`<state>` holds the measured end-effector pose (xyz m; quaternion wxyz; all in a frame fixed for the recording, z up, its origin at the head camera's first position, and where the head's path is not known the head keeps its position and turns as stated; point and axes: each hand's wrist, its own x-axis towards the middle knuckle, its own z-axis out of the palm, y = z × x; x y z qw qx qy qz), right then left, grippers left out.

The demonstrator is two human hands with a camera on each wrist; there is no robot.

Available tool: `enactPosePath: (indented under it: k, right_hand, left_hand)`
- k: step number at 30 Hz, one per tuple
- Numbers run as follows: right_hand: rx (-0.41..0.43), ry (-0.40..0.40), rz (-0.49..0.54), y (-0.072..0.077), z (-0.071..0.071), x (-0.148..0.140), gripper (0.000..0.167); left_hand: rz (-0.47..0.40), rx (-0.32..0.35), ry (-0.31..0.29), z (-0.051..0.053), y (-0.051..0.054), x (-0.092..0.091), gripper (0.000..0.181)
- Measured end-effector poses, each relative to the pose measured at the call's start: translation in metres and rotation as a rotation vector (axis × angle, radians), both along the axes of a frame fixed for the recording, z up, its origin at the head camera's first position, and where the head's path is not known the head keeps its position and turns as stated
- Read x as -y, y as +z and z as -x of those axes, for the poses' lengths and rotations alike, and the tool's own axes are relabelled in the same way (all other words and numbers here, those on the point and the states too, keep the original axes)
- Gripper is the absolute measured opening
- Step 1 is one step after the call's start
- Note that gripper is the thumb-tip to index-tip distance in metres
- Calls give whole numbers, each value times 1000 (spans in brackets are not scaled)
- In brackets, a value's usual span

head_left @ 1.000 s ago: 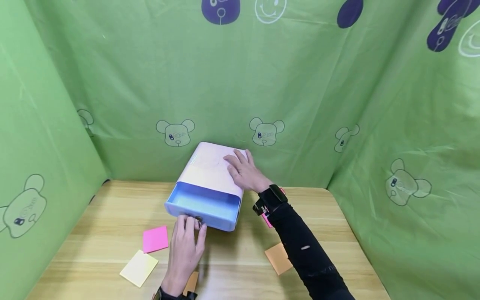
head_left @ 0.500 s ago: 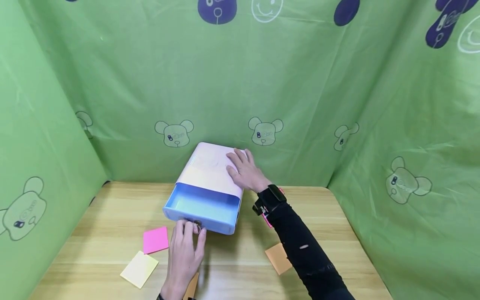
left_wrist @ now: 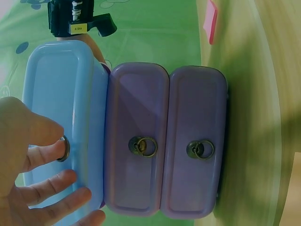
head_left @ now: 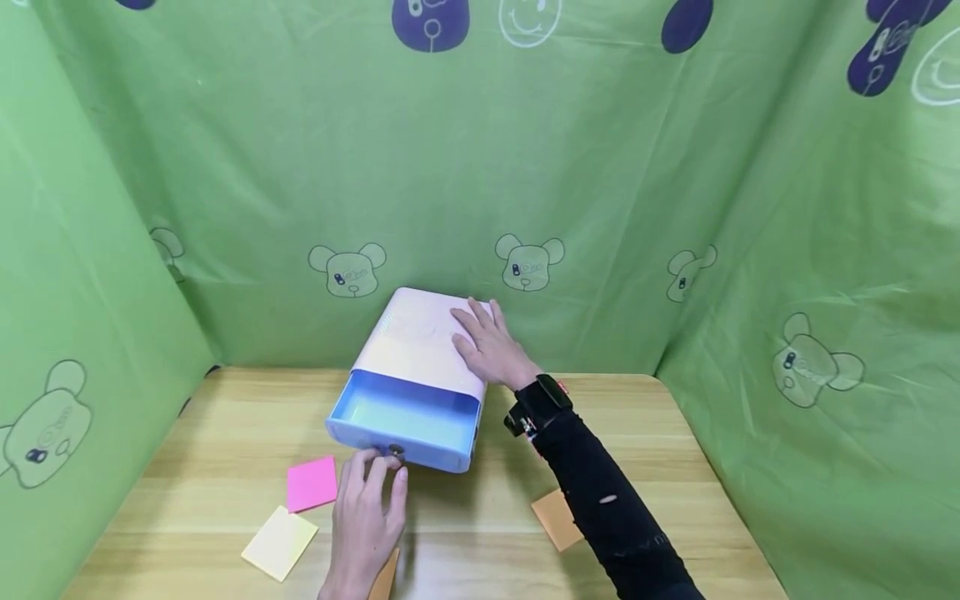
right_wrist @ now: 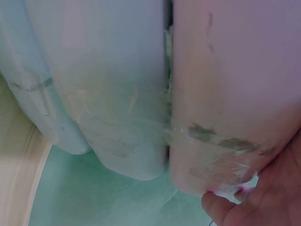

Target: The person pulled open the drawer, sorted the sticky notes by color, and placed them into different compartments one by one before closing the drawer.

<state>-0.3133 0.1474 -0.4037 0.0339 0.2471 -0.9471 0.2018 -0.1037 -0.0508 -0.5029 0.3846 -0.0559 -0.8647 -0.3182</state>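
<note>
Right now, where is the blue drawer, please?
In the head view, the blue drawer is below and left of centre, jutting from its pale casing, with the left hand at its ring handle.

At your left grip [head_left: 366, 523]: light-blue drawer [head_left: 442, 457]. Below it: two purple drawers [left_wrist: 136, 103], bronze-coloured rings [left_wrist: 192, 149]. Under your right grip [head_left: 495, 345]: pinkish-white casing [head_left: 416, 337]. Left of left grip: pink note [head_left: 312, 484], pale-yellow note [head_left: 280, 544]. Beyond both: green bear-print cloth [head_left: 450, 167].

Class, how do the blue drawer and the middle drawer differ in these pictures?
The blue drawer is light blue, the middle drawer purple. The blue drawer is pulled out; the middle drawer is shut. The left hand touches the blue drawer's ring; nothing touches the middle drawer's ring. Both have rounded corners.
</note>
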Motion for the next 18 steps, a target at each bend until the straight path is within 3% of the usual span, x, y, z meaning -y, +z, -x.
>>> enactPosePath:
  k: [7,18]
  right_hand:
    - [-17,5,20,2,0,-1,57]
    - [-8,3,43,-3,0,0,58]
  left_hand:
    - [-4,-69,-57,3,0,6,12]
    - [-11,-122,-108,-1,-10,20,18]
